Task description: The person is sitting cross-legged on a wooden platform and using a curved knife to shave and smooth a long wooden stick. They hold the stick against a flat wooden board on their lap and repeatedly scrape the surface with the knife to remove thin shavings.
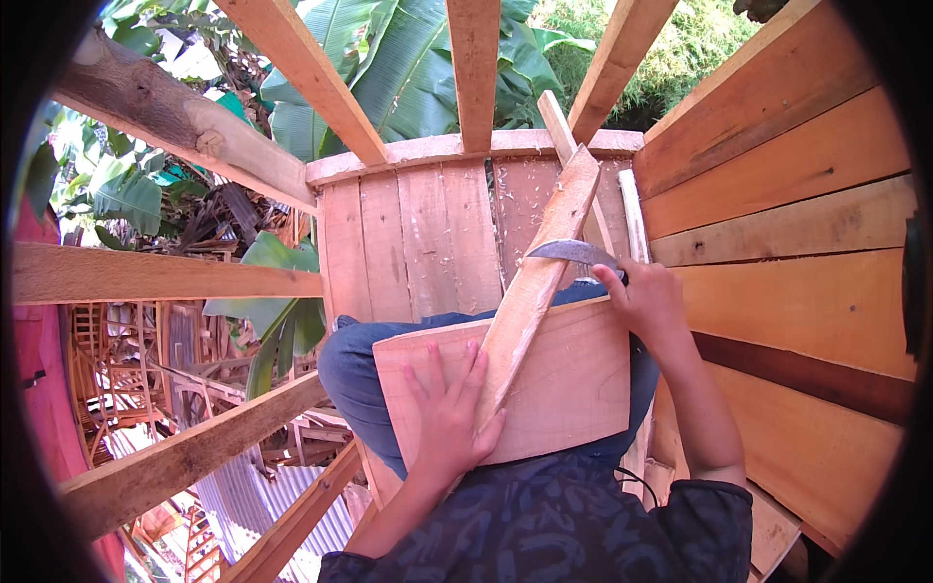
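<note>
Across my lap lies a flat wooden board, tilted slightly. On top of it a narrow wooden plank runs slantwise, its far end reaching beyond my knees. My left hand rests spread on the board, thumb and fingers on either side of the plank's near end. In my right hand, closed around its handle, is a curved knife. The blade lies across the plank's upper part, its tip past the left edge. Most of the handle is hidden by my fingers.
Slatted floor planks with scattered shavings lie ahead. Behind the worked plank leans another thin wooden strip. A plank wall stands close on my right; open rails are on the left, with banana leaves outside and corrugated sheets below.
</note>
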Action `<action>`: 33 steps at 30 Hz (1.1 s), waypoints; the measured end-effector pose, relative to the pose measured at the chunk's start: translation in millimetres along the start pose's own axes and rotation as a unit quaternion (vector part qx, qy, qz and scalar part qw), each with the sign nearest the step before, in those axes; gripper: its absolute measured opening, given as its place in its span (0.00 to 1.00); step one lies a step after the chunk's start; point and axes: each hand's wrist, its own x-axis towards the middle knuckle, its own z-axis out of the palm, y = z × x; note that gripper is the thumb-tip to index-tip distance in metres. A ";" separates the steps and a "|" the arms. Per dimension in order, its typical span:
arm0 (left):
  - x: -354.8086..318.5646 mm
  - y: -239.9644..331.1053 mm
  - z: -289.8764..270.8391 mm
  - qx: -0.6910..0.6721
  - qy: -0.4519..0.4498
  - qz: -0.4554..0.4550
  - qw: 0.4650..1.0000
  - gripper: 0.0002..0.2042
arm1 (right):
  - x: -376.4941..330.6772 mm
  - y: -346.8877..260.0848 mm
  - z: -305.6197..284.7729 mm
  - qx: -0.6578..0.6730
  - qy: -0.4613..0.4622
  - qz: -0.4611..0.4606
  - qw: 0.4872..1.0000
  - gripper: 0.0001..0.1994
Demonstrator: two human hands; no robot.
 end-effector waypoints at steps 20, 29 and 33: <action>0.2 -0.8 3.2 0.010 0.012 0.000 1.000 0.40 | 4.8 0.3 -6.0 0.022 -0.009 0.032 0.999 0.30; 0.6 -0.2 2.9 0.007 0.004 -0.003 1.000 0.40 | 9.5 2.5 -9.7 -0.011 -0.020 0.018 1.000 0.29; 2.6 0.7 3.3 0.006 0.003 0.000 1.000 0.40 | -20.4 -16.2 -3.8 -0.041 -0.055 -0.075 0.995 0.29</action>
